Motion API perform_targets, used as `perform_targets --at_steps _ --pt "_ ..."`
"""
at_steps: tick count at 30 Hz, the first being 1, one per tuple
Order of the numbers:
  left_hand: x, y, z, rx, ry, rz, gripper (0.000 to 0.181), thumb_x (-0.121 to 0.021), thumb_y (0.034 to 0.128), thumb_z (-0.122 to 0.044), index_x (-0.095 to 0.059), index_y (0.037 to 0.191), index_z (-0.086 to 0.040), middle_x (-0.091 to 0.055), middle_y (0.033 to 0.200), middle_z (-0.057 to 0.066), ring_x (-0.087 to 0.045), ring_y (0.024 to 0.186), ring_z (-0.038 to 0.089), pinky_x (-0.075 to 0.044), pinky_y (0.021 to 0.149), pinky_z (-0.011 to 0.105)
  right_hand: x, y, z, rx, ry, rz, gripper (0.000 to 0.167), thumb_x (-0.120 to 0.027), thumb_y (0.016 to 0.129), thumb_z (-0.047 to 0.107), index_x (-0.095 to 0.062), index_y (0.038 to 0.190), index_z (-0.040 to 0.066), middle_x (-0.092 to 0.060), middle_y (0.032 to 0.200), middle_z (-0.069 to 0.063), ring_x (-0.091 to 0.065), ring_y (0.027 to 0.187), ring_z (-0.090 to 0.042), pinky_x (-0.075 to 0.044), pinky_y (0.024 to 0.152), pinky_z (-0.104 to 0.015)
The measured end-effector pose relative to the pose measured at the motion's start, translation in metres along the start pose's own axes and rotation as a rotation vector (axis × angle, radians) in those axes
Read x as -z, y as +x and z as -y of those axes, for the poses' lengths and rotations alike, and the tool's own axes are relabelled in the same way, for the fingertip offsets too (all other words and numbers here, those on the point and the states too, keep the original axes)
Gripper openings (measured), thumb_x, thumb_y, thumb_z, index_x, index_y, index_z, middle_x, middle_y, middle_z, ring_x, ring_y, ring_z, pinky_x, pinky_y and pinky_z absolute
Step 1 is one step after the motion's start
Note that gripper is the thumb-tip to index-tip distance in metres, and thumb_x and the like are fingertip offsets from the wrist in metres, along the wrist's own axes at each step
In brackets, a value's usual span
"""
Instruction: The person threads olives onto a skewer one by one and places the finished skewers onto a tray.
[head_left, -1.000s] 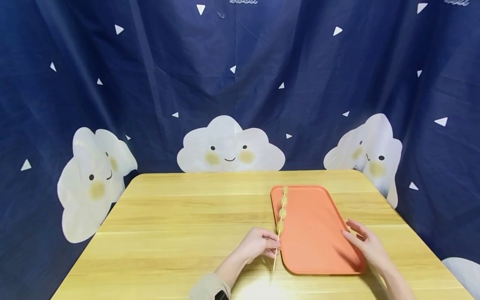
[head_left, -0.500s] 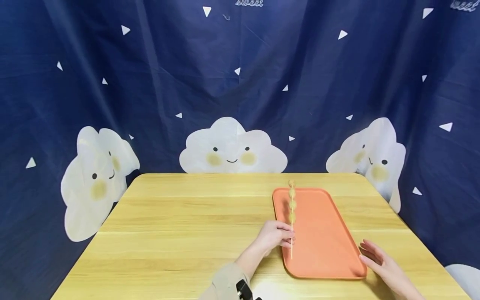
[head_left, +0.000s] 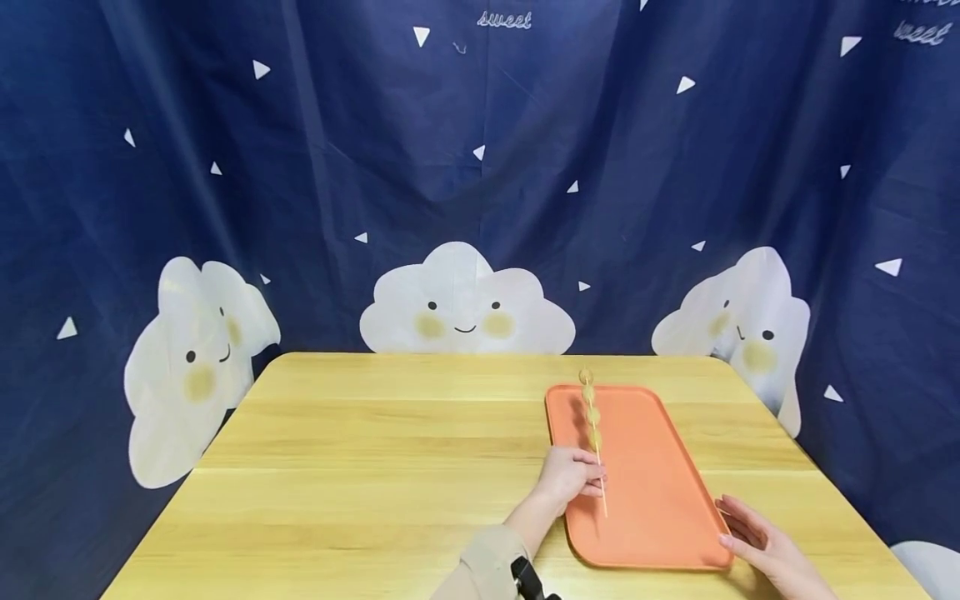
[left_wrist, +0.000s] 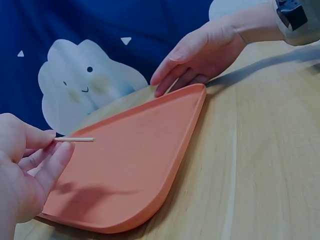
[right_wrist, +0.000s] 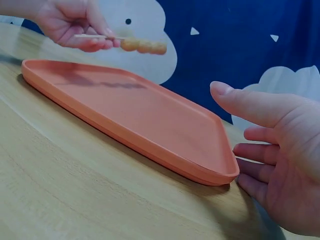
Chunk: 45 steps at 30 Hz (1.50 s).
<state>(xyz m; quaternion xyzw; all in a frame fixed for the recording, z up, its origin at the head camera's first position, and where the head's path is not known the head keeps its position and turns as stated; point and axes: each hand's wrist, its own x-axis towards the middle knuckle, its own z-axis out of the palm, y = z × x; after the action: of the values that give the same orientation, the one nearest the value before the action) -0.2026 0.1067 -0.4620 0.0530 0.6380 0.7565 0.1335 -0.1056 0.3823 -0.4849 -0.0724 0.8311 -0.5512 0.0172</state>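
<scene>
Between thumb and fingers my left hand pinches the bare stick of a skewer of yellowish-brown balls. The skewer hovers above the left side of an orange rectangular tray, its balls pointing away from me and its shadow falling on the tray. In the right wrist view a gap shows between the skewered balls and the tray. My right hand is at the tray's near right corner, fingers loosely extended and fingertips at the rim. In the left wrist view the stick's end juts past my left fingers.
The tray lies on the right part of a light wooden table. Behind the table hangs a dark blue curtain with white clouds and triangles. A dark watch sits on my left wrist.
My left hand has lifted the skewer off the tray's left edge and carried it rightward over the tray. My right hand has slid nearer to me along the tray's right side.
</scene>
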Motion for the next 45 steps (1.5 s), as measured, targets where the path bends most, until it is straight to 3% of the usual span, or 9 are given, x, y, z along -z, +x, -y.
perform_targets --at_steps 11,20,25,30,36,45 --pt "-0.019 0.003 0.006 0.075 0.05 -0.049 0.008 -0.062 0.0771 0.013 -0.064 0.085 0.014 -0.064 0.065 0.016 -0.063 0.057 0.021 -0.054 0.054 0.031 0.0 -0.001 0.001 -0.004 0.033 0.016 0.055 -0.048 0.094 -0.001 -0.016 0.128 -0.03 -0.042 0.111 0.037 -0.045 0.099 0.015 -0.039 0.077 -0.008" --pt "-0.031 -0.001 0.013 0.119 0.112 -0.112 0.004 -0.065 0.0752 0.014 -0.064 0.079 0.012 -0.062 0.06 0.013 -0.064 0.055 0.023 -0.053 0.051 0.031 -0.002 -0.002 0.002 -0.04 0.034 -0.03 0.053 -0.047 0.095 0.001 -0.019 0.129 -0.028 -0.044 0.109 0.037 -0.046 0.097 0.015 -0.04 0.076 -0.008" --pt "-0.032 -0.002 0.018 0.128 0.099 -0.115 0.003 -0.065 0.0748 0.014 -0.063 0.077 0.012 -0.062 0.06 0.013 -0.064 0.056 0.024 -0.054 0.052 0.031 -0.003 -0.003 0.001 -0.059 0.032 -0.036 0.052 -0.046 0.096 0.003 -0.02 0.13 -0.027 -0.044 0.108 0.036 -0.046 0.097 0.015 -0.039 0.076 -0.008" --pt "-0.031 -0.001 0.017 0.118 0.099 -0.107 0.002 -0.065 0.0753 0.012 -0.064 0.076 0.012 -0.06 0.057 0.009 -0.061 0.051 0.019 -0.053 0.051 0.031 -0.003 -0.001 0.003 -0.137 0.042 -0.066 0.054 -0.045 0.098 0.012 -0.022 0.134 -0.022 -0.044 0.109 0.034 -0.042 0.098 0.018 -0.037 0.077 -0.007" --pt "-0.03 -0.002 0.017 0.108 0.104 -0.092 0.002 -0.063 0.0765 0.012 -0.064 0.078 0.013 -0.061 0.058 0.013 -0.065 0.054 0.029 -0.053 0.051 0.033 -0.002 0.0 0.006 -0.198 0.04 -0.059 0.056 -0.044 0.099 0.017 -0.023 0.137 -0.018 -0.042 0.11 0.03 -0.039 0.098 0.02 -0.038 0.077 -0.009" --pt "-0.031 -0.003 0.018 0.127 0.077 -0.093 0.005 -0.062 0.0761 0.014 -0.062 0.074 0.009 -0.061 0.06 0.018 -0.065 0.058 0.035 -0.054 0.051 0.035 -0.003 -0.002 0.003 -0.175 0.054 -0.064 0.056 -0.045 0.099 0.014 -0.022 0.135 -0.02 -0.043 0.107 0.036 -0.039 0.098 0.02 -0.037 0.077 -0.007"
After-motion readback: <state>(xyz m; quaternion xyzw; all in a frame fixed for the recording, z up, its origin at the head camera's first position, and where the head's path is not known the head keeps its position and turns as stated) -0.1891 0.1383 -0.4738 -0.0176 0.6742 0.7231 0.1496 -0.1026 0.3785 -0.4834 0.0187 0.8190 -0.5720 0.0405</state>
